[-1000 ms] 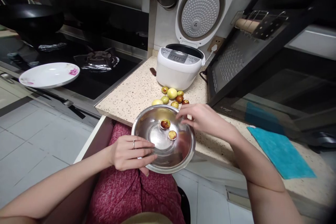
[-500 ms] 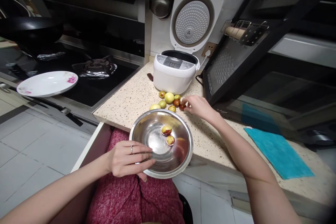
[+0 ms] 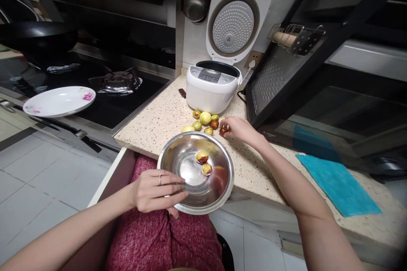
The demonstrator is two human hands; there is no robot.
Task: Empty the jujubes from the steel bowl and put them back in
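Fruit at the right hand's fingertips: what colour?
Dark reddish-brown fruit, at the right hand; head view shows it best.

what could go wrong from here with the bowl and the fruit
1. The steel bowl hangs mostly past the edge of the counter, held only by the left hand at its near rim; it might tip and spill its two jujubes.
2. The right hand pinches a red-brown jujube by the fingertips; it could slip and roll off the edge.
3. The loose jujubes beside it could be knocked rolling.
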